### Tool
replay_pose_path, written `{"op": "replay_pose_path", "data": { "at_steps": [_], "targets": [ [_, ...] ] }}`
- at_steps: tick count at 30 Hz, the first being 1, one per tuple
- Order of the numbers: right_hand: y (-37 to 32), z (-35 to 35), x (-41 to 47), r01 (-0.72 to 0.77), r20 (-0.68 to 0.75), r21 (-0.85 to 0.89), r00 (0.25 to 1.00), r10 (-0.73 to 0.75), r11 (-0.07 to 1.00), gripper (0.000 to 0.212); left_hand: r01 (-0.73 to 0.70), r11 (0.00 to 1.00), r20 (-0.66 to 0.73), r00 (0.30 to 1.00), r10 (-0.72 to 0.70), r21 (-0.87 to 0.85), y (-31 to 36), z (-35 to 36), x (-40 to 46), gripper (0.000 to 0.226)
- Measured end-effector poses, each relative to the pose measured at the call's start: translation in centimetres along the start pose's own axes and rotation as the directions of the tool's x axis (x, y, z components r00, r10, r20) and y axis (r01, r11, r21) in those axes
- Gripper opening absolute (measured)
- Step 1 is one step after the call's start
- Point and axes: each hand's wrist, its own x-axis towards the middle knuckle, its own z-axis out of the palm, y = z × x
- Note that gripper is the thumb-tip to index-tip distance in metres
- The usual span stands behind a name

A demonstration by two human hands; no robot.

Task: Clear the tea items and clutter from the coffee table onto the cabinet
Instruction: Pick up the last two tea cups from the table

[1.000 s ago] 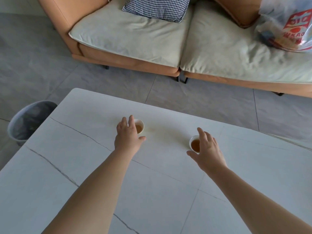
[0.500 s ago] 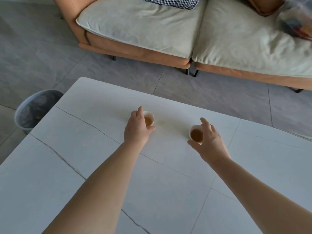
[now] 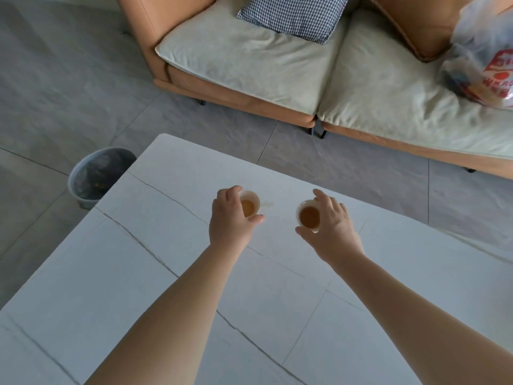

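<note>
two small teacups sit mid-table on the coffee table (image 3: 155, 273), the left hand (image 3: 230, 218) pinching the left cup (image 3: 249, 205) and the right hand (image 3: 331, 225) pinching the right cup (image 3: 308, 216), so both should rise level and slowly to avoid spilling tea.

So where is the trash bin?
In the head view, the grey trash bin stands on the floor at the left, right beside the far left corner of the white coffee table, well left of the left hand.
</note>
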Motion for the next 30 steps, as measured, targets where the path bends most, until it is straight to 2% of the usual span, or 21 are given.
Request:
{"op": "replay_pose_path", "data": {
  "at_steps": [8,14,23,30],
  "targets": [
    [-7.8,-9.1,-6.9,0.144,0.058,-0.013,0.988,-0.143,0.990,0.078,0.108,0.993,-0.050,0.993,-0.111,-0.051,4.6,-11.1,-9.7,0.071],
    [-15.9,-17.4,-14.0,0.308,0.140,-0.035,0.943,-0.301,0.951,0.078,0.147,0.988,-0.142,0.978,-0.152,-0.045,7.8,-22.1,-19.4,0.071],
    [-27.0,-24.2,-26.0,0.544,0.254,0.012,0.810,-0.529,0.839,0.079,0.217,0.975,-0.341,0.913,-0.222,-0.053,8.4,-35.5,-33.5,0.066],
    [-33.8,-24.9,-35.4,0.682,0.354,0.061,0.668,-0.655,0.729,0.070,0.336,0.934,-0.390,0.849,-0.357,-0.123,4.7,-41.3,-44.9,0.068]
  ]
}}
